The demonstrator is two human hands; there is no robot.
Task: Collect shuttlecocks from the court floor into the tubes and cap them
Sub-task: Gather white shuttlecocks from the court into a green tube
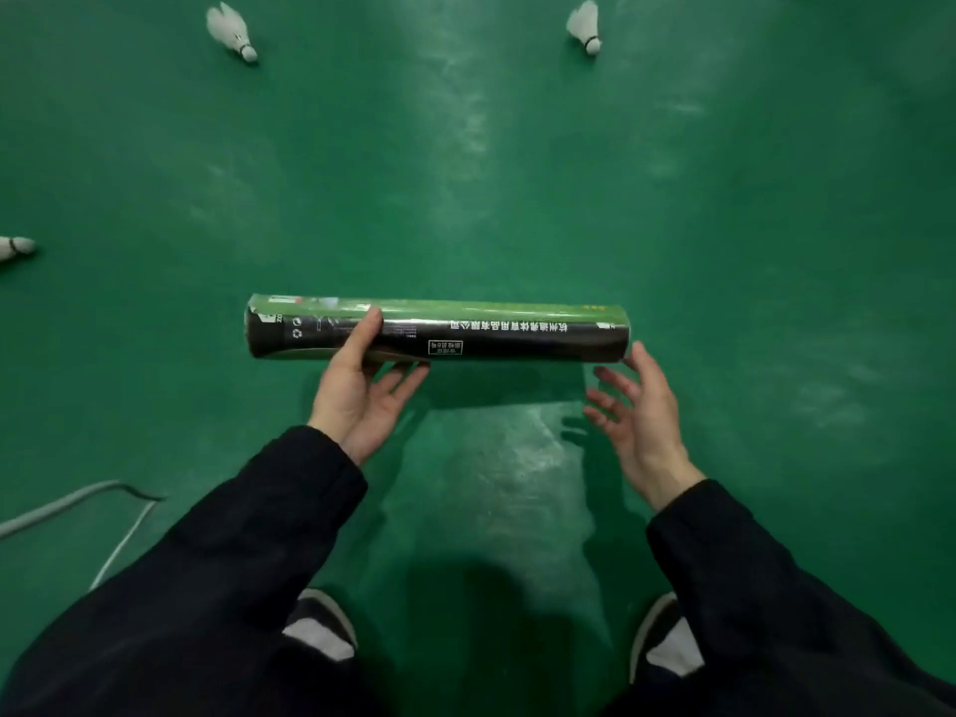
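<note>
A long black and green shuttlecock tube (517, 333) lies level, left to right, in front of me above the green court floor. My left hand (362, 385) holds it from below near its left third, thumb over the top and fingers underneath. Just below the tube's right end, my right hand (639, 406) hovers with its fingers spread, holding nothing. Three white shuttlecocks lie on the floor: one far left (230, 31), one far right (587, 25), one at the left edge (15, 246). I cannot tell whether the tube's ends are capped.
A grey cable (67, 504) runs across the floor at the lower left. My two shoes (323, 628) (667, 644) stand at the bottom of the view. Green court floor (776, 225) stretches all around.
</note>
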